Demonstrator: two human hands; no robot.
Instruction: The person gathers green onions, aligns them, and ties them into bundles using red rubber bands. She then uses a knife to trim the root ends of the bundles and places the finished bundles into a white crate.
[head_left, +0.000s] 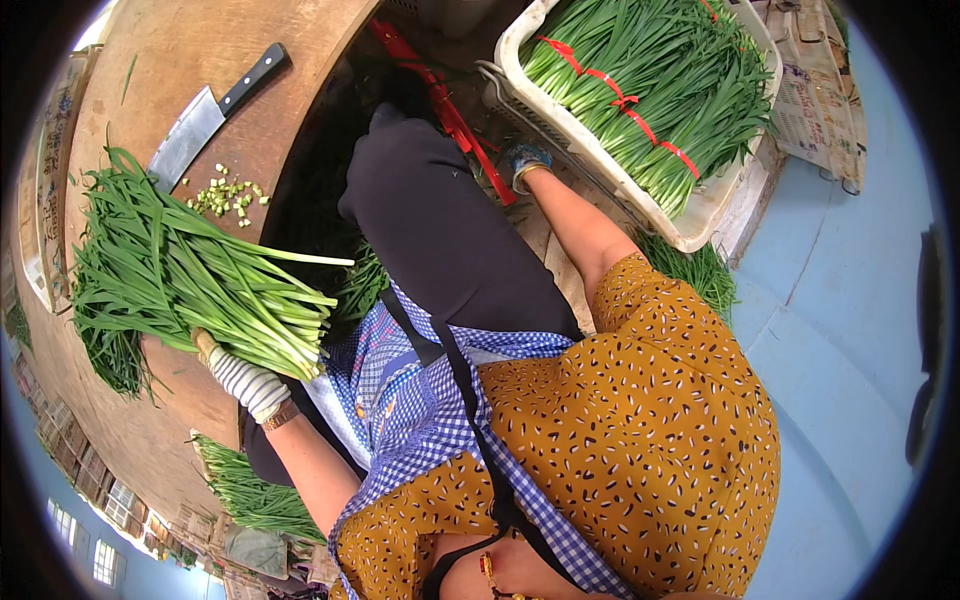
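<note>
My left hand (241, 376), in a striped knit glove, grips a loose bunch of garlic chives (225, 277) near the pale stalk ends, which point towards my lap. The leaves spread over the round wooden table (169, 397). A cleaver (191, 131) with a black handle lies on the table, its blade tip by the leaves, with small cut stalk pieces (232, 196) beside it. My right hand (529, 161), in a blue patterned glove, reaches low beside my knee, close to red plastic ties (469, 139). Its fingers are mostly hidden, so its hold cannot be told.
A white plastic crate (686, 238) at the upper right holds chive bundles bound with red ties (652, 131). More chives (697, 274) lie below the crate, and others (255, 487) at the lower left. A printed crate (814, 112) stands beyond, on the blue floor (825, 300).
</note>
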